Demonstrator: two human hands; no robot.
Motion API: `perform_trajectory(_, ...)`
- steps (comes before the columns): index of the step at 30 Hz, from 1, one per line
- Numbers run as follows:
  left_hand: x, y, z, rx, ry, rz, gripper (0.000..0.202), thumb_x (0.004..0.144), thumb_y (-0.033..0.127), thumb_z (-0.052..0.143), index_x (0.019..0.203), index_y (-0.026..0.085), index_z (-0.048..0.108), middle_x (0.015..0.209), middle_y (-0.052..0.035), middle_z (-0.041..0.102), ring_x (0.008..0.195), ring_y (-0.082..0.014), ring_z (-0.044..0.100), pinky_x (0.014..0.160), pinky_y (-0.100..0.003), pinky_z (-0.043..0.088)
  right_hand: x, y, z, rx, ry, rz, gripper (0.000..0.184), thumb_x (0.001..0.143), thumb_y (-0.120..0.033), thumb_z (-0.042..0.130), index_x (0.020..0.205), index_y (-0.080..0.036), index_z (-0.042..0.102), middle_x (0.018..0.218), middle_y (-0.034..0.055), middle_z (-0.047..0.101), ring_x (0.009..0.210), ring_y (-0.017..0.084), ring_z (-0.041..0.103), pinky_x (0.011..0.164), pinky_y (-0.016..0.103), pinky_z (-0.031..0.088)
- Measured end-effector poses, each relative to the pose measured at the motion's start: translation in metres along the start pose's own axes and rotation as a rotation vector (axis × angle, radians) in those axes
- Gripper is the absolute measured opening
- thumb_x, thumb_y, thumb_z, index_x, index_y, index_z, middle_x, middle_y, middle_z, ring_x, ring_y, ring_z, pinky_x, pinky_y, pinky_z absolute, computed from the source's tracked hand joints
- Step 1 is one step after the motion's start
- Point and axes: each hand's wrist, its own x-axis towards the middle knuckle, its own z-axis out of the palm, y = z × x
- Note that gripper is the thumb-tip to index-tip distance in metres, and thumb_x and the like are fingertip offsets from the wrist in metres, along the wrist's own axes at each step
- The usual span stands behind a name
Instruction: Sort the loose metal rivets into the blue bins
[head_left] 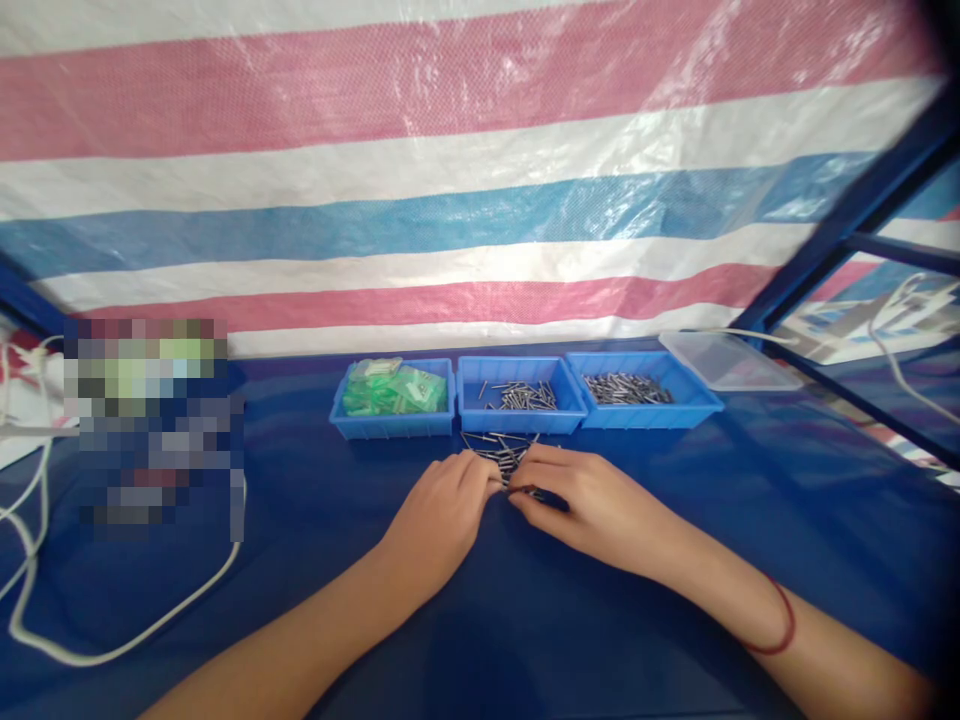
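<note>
A loose pile of small metal pins (499, 447) lies on the blue table (675, 560), just in front of the middle tray. My left hand (442, 510) rests palm down with its fingertips at the near edge of the pile. My right hand (585, 500) meets it there, fingers pinched on what looks like a pin or two. Whether the left fingers grip anything is hidden. A red band circles my right wrist.
Three blue trays stand in a row behind the pile: the left (394, 398) holds green plastic packets, the middle (520, 395) several pins, the right (641, 390) many pins. A clear lid (724, 360) lies far right. A white cable (120, 640) loops at left.
</note>
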Motion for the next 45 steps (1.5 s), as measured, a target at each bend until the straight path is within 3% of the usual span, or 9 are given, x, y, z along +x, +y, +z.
perform_trajectory(7, 0.002, 0.007, -0.008, -0.546, 0.177, -0.175, 0.014, 0.091, 0.022, 0.054, 0.104, 0.02, 0.055, 0.091, 0.0001, 0.064, 0.083, -0.014, 0.061, 0.077, -0.024, 0.046, 0.002, 0.0, -0.001, 0.187, 0.118, 0.017, 0.013, 0.087, -0.014, 0.053, 0.081, -0.018, 0.063, 0.076, 0.0017, 0.059, 0.069, 0.012, 0.056, 0.063, 0.022, 0.042)
perform_trajectory(9, 0.003, 0.008, -0.007, -0.661, 0.187, -0.23, 0.02, 0.087, 0.023, 0.059, 0.107, 0.02, 0.055, 0.088, 0.001, 0.065, 0.079, -0.0135, 0.062, 0.074, -0.023, 0.046, 0.003, -0.001, -0.001, 0.233, 0.135, 0.032, 0.013, 0.087, -0.015, 0.053, 0.08, -0.018, 0.063, 0.073, 0.0009, 0.056, 0.065, 0.011, 0.053, 0.059, 0.022, 0.04)
perform_trajectory(12, 0.003, 0.008, -0.006, -0.735, 0.16, -0.271, 0.012, 0.086, 0.025, 0.06, 0.096, 0.019, 0.061, 0.086, 0.0003, 0.067, 0.078, -0.0139, 0.062, 0.072, -0.023, 0.047, 0.003, -0.003, -0.001, 0.276, 0.138, 0.061, 0.014, 0.089, -0.018, 0.052, 0.079, -0.017, 0.062, 0.071, 0.0006, 0.055, 0.063, 0.01, 0.05, 0.058, 0.022, 0.038)
perform_trajectory(22, 0.003, 0.007, -0.007, -0.767, 0.168, -0.32, 0.011, 0.088, 0.026, 0.056, 0.091, 0.019, 0.064, 0.085, -0.0002, 0.068, 0.075, -0.0138, 0.061, 0.068, -0.021, 0.046, 0.003, -0.004, -0.002, 0.378, 0.042, 0.108, 0.012, 0.088, -0.02, 0.052, 0.082, -0.017, 0.062, 0.076, 0.0009, 0.056, 0.062, 0.01, 0.05, 0.058, 0.022, 0.039)
perform_trajectory(29, 0.003, 0.007, -0.008, -0.766, 0.179, -0.313, 0.012, 0.089, 0.026, 0.055, 0.093, 0.02, 0.064, 0.086, -0.0001, 0.068, 0.076, -0.0141, 0.061, 0.069, -0.022, 0.046, 0.005, -0.004, 0.002, 0.411, 0.085, 0.142, 0.015, 0.088, -0.021, 0.052, 0.081, -0.017, 0.064, 0.073, 0.001, 0.057, 0.061, 0.01, 0.05, 0.056, 0.023, 0.038)
perform_trajectory(35, 0.005, 0.005, -0.007, -0.774, 0.189, -0.309, 0.013, 0.09, 0.026, 0.053, 0.094, 0.019, 0.063, 0.088, -0.0015, 0.066, 0.078, -0.0147, 0.06, 0.072, -0.023, 0.046, 0.003, 0.002, 0.001, 0.399, 0.235, 0.155, 0.009, 0.085, -0.023, 0.059, 0.083, -0.018, 0.065, 0.073, 0.0007, 0.058, 0.059, 0.01, 0.049, 0.055, 0.023, 0.04)
perform_trajectory(40, 0.004, 0.007, -0.004, -0.664, 0.14, -0.296, 0.015, 0.09, 0.027, 0.053, 0.099, 0.02, 0.062, 0.087, -0.0017, 0.066, 0.071, -0.0147, 0.058, 0.067, -0.025, 0.045, 0.002, 0.004, -0.01, 0.344, 0.283, 0.132, 0.016, 0.089, -0.029, 0.055, 0.084, -0.019, 0.065, 0.074, 0.0018, 0.061, 0.059, 0.011, 0.05, 0.055, 0.023, 0.041)
perform_trajectory(42, 0.003, 0.007, -0.003, -0.574, 0.134, -0.268, 0.015, 0.09, 0.027, 0.053, 0.101, 0.02, 0.062, 0.09, -0.002, 0.065, 0.075, -0.0157, 0.059, 0.071, -0.026, 0.046, 0.0, 0.009, -0.019, 0.289, 0.325, 0.145, 0.019, 0.089, -0.031, 0.054, 0.082, -0.019, 0.065, 0.075, 0.0032, 0.063, 0.061, 0.012, 0.051, 0.055, 0.025, 0.042)
perform_trajectory(45, 0.003, 0.002, -0.003, -0.406, 0.132, -0.204, 0.015, 0.092, 0.025, 0.05, 0.102, 0.021, 0.061, 0.097, -0.0033, 0.064, 0.09, -0.019, 0.059, 0.082, -0.03, 0.044, -0.006, 0.026, -0.036, 0.153, 0.492, 0.248, 0.021, 0.088, -0.037, 0.055, 0.082, -0.019, 0.065, 0.076, 0.0044, 0.065, 0.064, 0.015, 0.055, 0.057, 0.027, 0.043)
